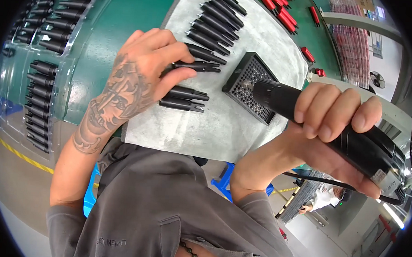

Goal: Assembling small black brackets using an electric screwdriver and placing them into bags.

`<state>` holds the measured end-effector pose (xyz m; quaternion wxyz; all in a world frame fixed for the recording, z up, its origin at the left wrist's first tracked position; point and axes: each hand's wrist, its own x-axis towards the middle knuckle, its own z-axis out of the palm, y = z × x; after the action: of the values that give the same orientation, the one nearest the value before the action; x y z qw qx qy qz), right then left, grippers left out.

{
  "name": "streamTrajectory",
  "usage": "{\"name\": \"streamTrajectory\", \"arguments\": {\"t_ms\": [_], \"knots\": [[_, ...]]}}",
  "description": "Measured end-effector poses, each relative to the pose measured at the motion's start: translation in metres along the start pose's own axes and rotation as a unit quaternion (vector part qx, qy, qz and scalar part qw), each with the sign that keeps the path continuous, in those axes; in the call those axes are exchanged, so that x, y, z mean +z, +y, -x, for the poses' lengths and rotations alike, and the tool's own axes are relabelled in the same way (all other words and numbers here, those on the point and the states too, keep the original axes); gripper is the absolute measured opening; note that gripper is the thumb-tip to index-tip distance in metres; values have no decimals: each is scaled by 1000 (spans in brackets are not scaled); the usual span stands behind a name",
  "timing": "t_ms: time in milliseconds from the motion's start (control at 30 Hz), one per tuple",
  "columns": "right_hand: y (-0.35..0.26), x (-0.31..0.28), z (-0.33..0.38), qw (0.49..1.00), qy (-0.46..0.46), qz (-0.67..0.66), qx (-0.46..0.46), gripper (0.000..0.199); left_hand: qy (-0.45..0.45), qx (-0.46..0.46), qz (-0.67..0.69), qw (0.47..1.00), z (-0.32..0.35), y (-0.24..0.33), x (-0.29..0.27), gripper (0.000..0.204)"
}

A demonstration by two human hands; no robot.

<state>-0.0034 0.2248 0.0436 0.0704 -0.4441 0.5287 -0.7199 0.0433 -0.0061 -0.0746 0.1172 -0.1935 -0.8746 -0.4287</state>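
My left hand [149, 55] is closed around a black tubular part [202, 66] with a forked end that points right. In my right hand [332, 112] is a black corded electric screwdriver [279, 99], its ribbed nose over a black screw tray [238, 70]. The tray has a perforated top with small bright screws in many of its holes. The nose hides whether the bit touches a screw. Beyond my left hand, several similar black tubes [213, 29] lie in a slanting row. Two more black tubes [184, 94] lie on the near side of it.
A pale cloth [192, 132] covers part of the green table [96, 53]. Clear plastic trays [76, 33] at left hold several black tubes. Red tubes [286, 18] lie at the far right. A cord [322, 179] hangs below my right hand. Another person [328, 197] is at lower right.
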Motion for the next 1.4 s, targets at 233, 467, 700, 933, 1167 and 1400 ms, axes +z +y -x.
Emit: {"name": "streamTrajectory", "arguments": {"t_ms": [233, 467, 700, 933, 1167, 1400], "knots": [[-10, -16, 23, 998, 55, 13, 22, 91, -19, -14, 45, 999, 13, 15, -14, 18], [2, -12, 25, 998, 58, -17, 22, 93, -25, 26, -47, 998, 15, 13, -10, 16], [6, -15, 23, 999, 32, -14, 33, 92, -42, -21, -16, 999, 14, 15, -12, 17], [-5, -6, 20, 998, 52, 20, 37, 85, -50, -31, -1, 998, 14, 12, -19, 17], [-14, 19, -3, 996, 35, 59, 55, 75, -31, 11, 1, 999, 10, 6, -13, 16], [5, 40, -16, 997, -7, 41, 68, 65, -13, 7, 38, 999, 12, 1, -6, 14]]}}
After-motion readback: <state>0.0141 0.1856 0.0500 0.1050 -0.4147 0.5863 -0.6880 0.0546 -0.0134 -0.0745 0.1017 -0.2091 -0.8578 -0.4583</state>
